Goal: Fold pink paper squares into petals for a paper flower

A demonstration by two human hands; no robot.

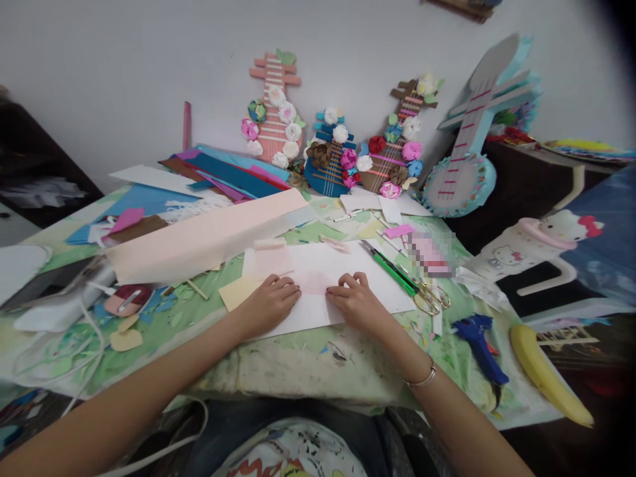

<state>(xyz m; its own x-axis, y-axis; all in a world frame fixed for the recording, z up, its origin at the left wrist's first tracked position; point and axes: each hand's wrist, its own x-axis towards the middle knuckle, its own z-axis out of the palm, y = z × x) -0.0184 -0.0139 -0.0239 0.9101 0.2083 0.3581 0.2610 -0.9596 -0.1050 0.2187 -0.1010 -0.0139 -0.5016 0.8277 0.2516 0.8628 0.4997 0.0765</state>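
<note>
A small sheet of thin pale pink paper [314,282] lies on a white board [377,285] in front of me. At the sheet's left edge is my left hand [274,301], its curled fingers closed on the paper. Opposite it, my right hand [354,299] grips the right edge with bent fingers. The fingertips partly hide where they meet the paper. A small roll of pale pink paper [269,244] sits at the board's upper left. Next to the board's right side lie a green-handled cutter [392,270] and gold-handled scissors [431,296].
A long pink-covered strip [209,235] spans the left. A blue glue gun [481,351] and a banana [546,374] lie at right, below a tumbler [521,245]. Several flower-decorated cardboard instruments, including a pink one [271,129], lean against the wall. Paper scraps cover the green cloth [288,361].
</note>
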